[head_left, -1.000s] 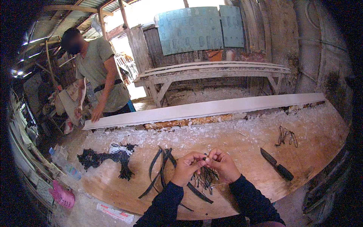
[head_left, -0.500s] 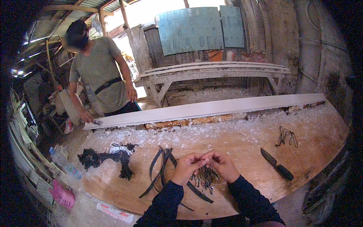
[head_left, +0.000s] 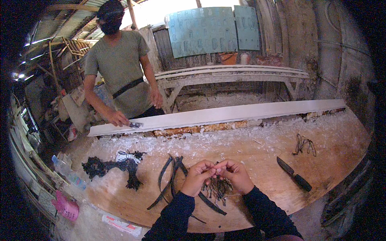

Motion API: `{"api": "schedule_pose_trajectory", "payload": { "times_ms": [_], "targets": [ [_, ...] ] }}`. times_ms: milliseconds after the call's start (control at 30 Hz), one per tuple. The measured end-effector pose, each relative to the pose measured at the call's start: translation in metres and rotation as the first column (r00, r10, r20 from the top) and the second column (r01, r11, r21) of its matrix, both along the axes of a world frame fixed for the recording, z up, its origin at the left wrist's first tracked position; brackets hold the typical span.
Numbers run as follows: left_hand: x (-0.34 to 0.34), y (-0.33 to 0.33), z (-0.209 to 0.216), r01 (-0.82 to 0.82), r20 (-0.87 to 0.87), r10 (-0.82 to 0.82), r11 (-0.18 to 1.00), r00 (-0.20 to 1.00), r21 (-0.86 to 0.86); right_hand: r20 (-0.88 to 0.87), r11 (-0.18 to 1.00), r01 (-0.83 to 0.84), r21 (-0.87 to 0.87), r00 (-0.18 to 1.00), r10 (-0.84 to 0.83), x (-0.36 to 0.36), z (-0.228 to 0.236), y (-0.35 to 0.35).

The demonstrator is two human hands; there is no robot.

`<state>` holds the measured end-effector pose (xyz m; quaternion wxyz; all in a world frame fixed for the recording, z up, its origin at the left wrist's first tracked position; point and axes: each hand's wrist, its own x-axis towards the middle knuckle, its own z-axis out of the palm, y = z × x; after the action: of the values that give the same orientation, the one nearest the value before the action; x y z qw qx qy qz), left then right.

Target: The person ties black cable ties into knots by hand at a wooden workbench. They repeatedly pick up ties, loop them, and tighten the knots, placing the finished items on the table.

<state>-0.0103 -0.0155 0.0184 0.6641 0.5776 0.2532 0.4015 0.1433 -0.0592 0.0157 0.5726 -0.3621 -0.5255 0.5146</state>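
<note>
My left hand (head_left: 197, 177) and my right hand (head_left: 236, 175) meet over the near middle of the wooden table, fingertips pinched together on thin dark cords. A bunch of these dark cords (head_left: 217, 188) shows between and below my hands; the exact strand in the fingertips is too small to make out. Long black strips (head_left: 165, 176) lie loosely crossed beside my left hand, some passing under that arm. Farther left is a heap of black cord bundles (head_left: 105, 166) with a white cord hank (head_left: 128, 157) on it.
A black knife (head_left: 293, 173) and dark looped cords (head_left: 304, 145) lie at right. A long white board (head_left: 225, 114) spans the table's far side, with white flakes before it. Across it, a masked person (head_left: 120, 72) holds a small tool on the board. A plastic bottle (head_left: 69, 172) stands left.
The other person has shifted right, sliding the small tool rightward along the white board, head now more upright. My hands stay pinched together in nearly the same place.
</note>
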Motion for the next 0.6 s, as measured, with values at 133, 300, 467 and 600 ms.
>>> {"api": "schedule_pose_trajectory", "payload": {
  "times_ms": [133,300,467,600],
  "targets": [
    [-0.001,0.007,-0.017,-0.008,0.02,0.008,1.0,1.0,0.009,-0.1,1.0,-0.025,0.007,0.995,0.026,-0.003,0.004,-0.005],
    [-0.063,0.051,-0.01,-0.663,0.253,0.625,0.741,0.738,0.104,-0.229,0.993,0.118,0.007,0.967,-0.113,0.018,0.008,-0.028],
    [-0.069,0.046,-0.002,-0.546,0.206,0.519,0.832,0.83,0.103,-0.256,0.994,0.108,-0.031,0.96,-0.113,0.018,0.004,-0.02],
    [-0.029,0.014,-0.006,-0.211,0.015,0.215,0.937,0.976,0.278,-0.204,0.995,0.102,0.004,0.974,-0.099,0.008,-0.001,-0.018]
  ]
}}
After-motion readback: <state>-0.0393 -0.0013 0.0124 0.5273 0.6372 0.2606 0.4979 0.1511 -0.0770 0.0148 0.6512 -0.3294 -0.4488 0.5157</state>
